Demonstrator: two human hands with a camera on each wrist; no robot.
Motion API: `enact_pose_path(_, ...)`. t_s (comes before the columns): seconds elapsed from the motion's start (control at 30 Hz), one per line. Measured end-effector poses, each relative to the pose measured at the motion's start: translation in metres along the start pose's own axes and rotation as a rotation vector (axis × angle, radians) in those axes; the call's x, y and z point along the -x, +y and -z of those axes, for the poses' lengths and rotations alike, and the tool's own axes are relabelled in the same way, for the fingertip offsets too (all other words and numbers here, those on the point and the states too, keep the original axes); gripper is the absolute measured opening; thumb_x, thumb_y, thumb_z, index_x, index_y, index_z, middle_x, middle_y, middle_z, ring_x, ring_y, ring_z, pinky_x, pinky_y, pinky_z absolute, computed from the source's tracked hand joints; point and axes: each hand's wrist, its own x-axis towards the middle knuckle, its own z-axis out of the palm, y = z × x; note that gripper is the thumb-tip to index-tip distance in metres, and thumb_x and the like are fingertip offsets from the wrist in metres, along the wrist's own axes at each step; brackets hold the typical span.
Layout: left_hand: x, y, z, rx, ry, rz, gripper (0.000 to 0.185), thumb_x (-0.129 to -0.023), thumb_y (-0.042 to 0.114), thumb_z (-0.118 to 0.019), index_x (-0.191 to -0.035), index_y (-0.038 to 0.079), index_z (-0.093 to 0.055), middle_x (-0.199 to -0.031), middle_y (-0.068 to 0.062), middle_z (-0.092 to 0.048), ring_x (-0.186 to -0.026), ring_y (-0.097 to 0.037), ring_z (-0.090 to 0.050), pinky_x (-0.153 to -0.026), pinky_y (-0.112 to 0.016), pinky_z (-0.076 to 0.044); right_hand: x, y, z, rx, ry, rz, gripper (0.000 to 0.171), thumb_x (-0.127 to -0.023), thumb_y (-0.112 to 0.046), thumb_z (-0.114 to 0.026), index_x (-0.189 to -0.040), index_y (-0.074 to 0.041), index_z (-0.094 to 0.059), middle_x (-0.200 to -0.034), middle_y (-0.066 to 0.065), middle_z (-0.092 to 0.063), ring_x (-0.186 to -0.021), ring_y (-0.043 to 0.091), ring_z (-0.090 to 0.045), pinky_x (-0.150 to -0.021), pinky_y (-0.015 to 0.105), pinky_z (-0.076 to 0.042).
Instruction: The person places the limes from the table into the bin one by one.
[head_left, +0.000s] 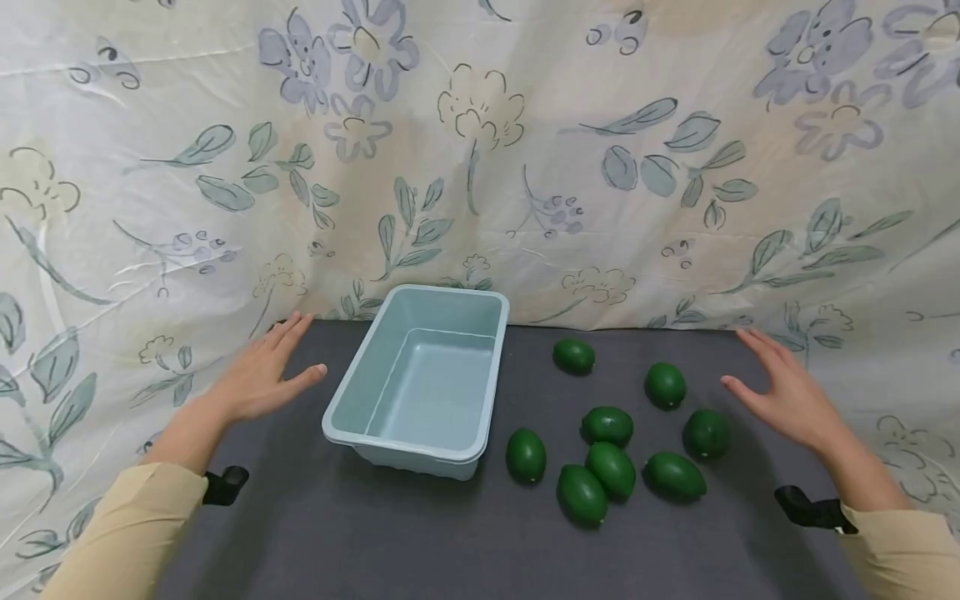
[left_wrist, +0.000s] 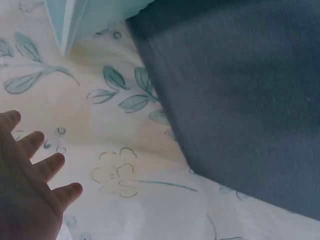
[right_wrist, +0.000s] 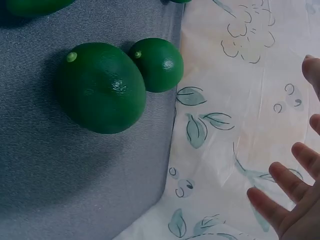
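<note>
Currently both hands, left [head_left: 262, 375] and right [head_left: 787, 396], hover released over the grey counter [head_left: 300, 533]. Eight glossy green oval fruits [head_left: 611, 467] lie loose beside the pale-blue plastic tub [head_left: 408, 437]; a careless nudge could roll them off.

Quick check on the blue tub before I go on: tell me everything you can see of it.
The tub is a pale blue rectangular bin, plastic by its look, with rounded corners and a rolled rim. It stands upright and open on the dark grey table, left of centre, its far end near the floral cloth. Nothing lies inside. No hand touches it; the left hand is nearest, fingers spread.
</note>
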Motion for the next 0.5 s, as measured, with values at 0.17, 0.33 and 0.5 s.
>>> enact_pose_path(0.17,-0.001,0.001,-0.002,0.106,-0.007,0.008,0.083,-0.09,0.051,-0.048,-0.149,0.009,-0.006,-0.152,-0.021,-0.01,-0.135,-0.046,-0.015,-0.1,-0.065,-0.017,0.006,0.004,-0.002,-0.008,0.041,-0.001,0.076,-0.086,-0.026,-0.064,-0.146,-0.004,-0.023,-0.144,0.032,-0.021,-0.124,0.055,-0.024,-0.086,0.068,-0.023)
enact_pose_path(0.33,-0.001,0.004,-0.004,0.233,-0.032,0.025,0.084,-0.091,0.051,-0.047,-0.149,0.01,-0.002,-0.151,-0.023,-0.009,-0.135,-0.045,-0.015,-0.098,-0.064,-0.022,0.013,0.008,-0.007,-0.018,0.062,-0.015,0.075,-0.085,-0.025,-0.066,-0.145,-0.003,-0.025,-0.139,0.035,-0.027,-0.119,0.055,-0.029,-0.085,0.068,-0.025)
enact_pose_path(0.5,-0.002,0.006,-0.011,0.302,-0.029,0.048,0.081,-0.091,0.049,-0.048,-0.149,0.01,-0.007,-0.148,-0.025,-0.017,-0.13,-0.047,-0.024,-0.093,-0.062,-0.032,0.022,0.012,-0.012,-0.01,0.078,-0.005,0.074,-0.084,-0.023,-0.067,-0.143,-0.001,-0.028,-0.133,0.036,-0.034,-0.111,0.052,-0.036,-0.077,0.062,-0.032)
